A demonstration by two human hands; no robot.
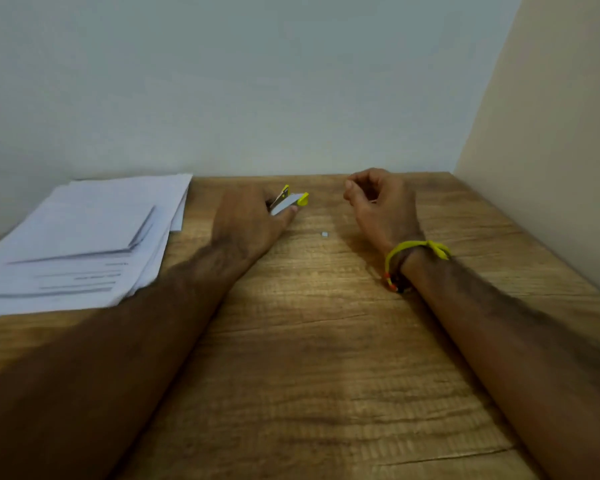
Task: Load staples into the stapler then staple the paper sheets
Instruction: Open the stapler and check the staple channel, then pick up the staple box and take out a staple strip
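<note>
My left hand (pixel 248 221) grips a small yellow and grey stapler (pixel 289 200) near the back of the wooden table; the stapler's top looks hinged open, with the yellow tip pointing right. My right hand (pixel 378 202) hovers to its right, fingers curled with thumb and forefinger pinched together; I cannot tell whether they hold staples. A tiny silvery piece, likely a bit of staple strip (pixel 324 234), lies on the table between both hands. A loose stack of white paper sheets (pixel 80 244) sits at the left.
The wooden table (pixel 309 358) meets a pale wall at the back and a beige wall on the right. A yellow cord bracelet (pixel 416 251) circles my right wrist. The papers overhang the table's left side.
</note>
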